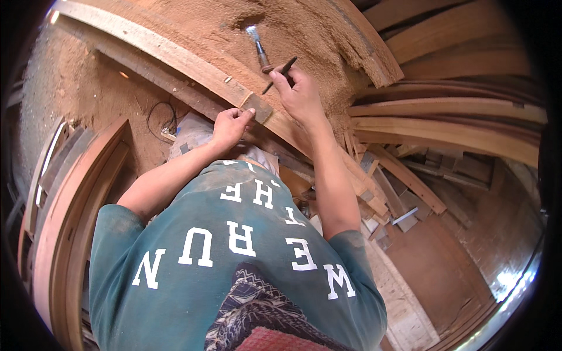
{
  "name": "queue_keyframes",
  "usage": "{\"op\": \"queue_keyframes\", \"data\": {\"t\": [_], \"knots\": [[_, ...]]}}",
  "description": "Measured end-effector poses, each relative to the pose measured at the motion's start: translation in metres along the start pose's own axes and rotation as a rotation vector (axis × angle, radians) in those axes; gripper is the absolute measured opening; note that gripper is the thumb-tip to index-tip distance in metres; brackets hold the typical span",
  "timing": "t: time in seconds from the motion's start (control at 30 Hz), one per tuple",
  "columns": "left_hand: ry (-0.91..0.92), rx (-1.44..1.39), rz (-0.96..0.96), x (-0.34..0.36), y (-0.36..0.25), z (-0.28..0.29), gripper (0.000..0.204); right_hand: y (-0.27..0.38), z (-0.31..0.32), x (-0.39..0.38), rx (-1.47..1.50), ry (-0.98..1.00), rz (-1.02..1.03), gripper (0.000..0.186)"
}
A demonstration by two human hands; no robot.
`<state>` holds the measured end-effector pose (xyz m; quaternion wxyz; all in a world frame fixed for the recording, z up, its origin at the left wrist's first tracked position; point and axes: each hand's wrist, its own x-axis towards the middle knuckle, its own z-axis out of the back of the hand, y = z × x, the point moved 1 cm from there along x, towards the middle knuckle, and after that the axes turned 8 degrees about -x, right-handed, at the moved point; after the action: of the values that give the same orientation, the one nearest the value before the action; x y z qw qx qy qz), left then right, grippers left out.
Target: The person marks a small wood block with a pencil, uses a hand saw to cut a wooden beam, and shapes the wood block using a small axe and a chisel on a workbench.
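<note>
My right hand (301, 96) is closed around a dark, slim pencil-like stick (270, 86), its lower tip pointing down toward a long wooden beam (158, 47). Across that beam lies a small flat wood block (259, 107). The bent fingers and thumb of my left hand (231, 126) pinch at the block's near left edge. Just beyond my right fingers, a chisel (261, 55) with a bright metal blade and a brown handle lies on the sawdust. The handle's end sits close to my fingertips.
Thick sawdust (205, 29) covers the far side. Curved planks are stacked at the right (445, 126) and more boards stand at the left (67, 216). Wood offcuts (374, 202) lie to the right of my body. A thin dark cable (151, 117) loops left of my left hand.
</note>
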<state>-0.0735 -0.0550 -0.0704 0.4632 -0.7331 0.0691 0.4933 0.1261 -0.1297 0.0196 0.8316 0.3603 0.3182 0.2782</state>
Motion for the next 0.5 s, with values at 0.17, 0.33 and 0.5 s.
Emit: {"op": "queue_keyframes", "data": {"t": [0.17,0.33,0.5], "knots": [[-0.022,0.039,-0.02,-0.001,0.0,-0.002,0.043,0.016,-0.029,0.036,-0.116,0.379,0.09,0.025],[-0.057,0.045,-0.018,-0.002,0.001,-0.002,0.043,0.028,-0.037,0.054,-0.422,0.453,0.321,0.026],[-0.084,0.066,-0.033,-0.005,-0.002,-0.004,0.044,0.036,-0.033,0.068,-0.533,0.367,0.369,0.02]]}}
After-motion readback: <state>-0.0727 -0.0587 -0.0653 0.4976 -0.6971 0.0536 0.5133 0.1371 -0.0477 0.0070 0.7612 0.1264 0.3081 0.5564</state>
